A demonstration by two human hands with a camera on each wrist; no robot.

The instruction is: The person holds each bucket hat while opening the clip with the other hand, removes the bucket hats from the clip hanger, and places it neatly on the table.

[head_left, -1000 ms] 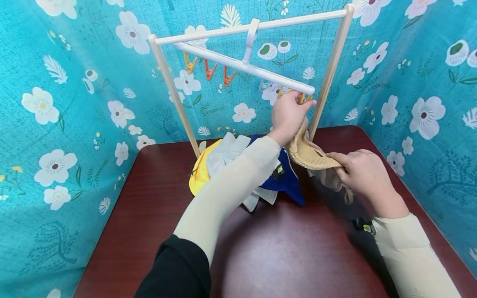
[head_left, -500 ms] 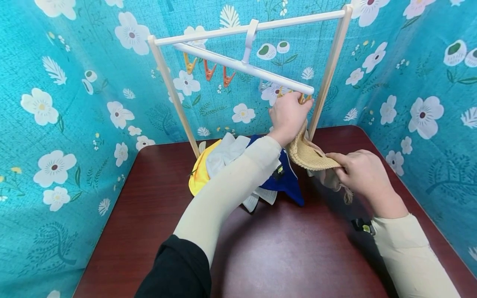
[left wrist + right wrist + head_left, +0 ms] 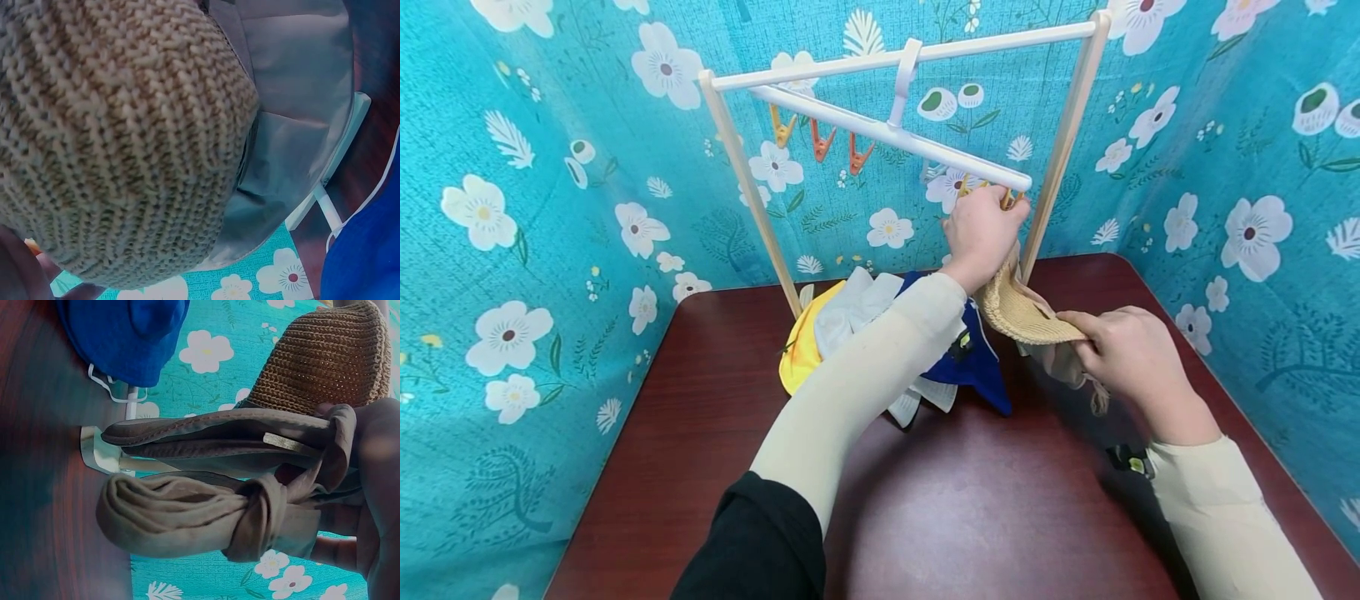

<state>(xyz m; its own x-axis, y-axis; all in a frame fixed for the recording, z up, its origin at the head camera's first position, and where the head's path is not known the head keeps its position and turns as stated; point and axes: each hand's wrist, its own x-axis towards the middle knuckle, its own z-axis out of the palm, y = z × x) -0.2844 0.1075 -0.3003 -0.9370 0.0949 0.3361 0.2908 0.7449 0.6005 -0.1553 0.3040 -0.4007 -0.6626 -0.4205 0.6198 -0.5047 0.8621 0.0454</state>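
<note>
A tan knit hat (image 3: 1028, 323) with a smooth cloth brim hangs below the right end of a white hanger bar (image 3: 850, 121). My left hand (image 3: 981, 229) is up at that end, its thumb and fingers pinching a yellow clothespin (image 3: 1007, 198) over the hat. Lower and to the right, my right hand (image 3: 1131, 358) grips the hat's edge. The right wrist view shows the hat's brim (image 3: 219, 428) folded near those fingers, with a knotted cloth bow (image 3: 181, 515) beside it. Knit fabric (image 3: 125, 137) fills much of the left wrist view and hides most of the left fingers.
The bar hangs from a wooden rack (image 3: 1000, 43), with orange clothespins (image 3: 822, 143) and a yellow one (image 3: 782, 129) on its left half. Beneath lie a blue hat (image 3: 981, 375), grey cloth (image 3: 850, 312) and a yellow item (image 3: 801, 358) on the dark table (image 3: 715, 467).
Both hands stay nearly in place. The prongs of the yellow clothespin beside my left thumb look closer together, and my right hand has sunk very slightly.
</note>
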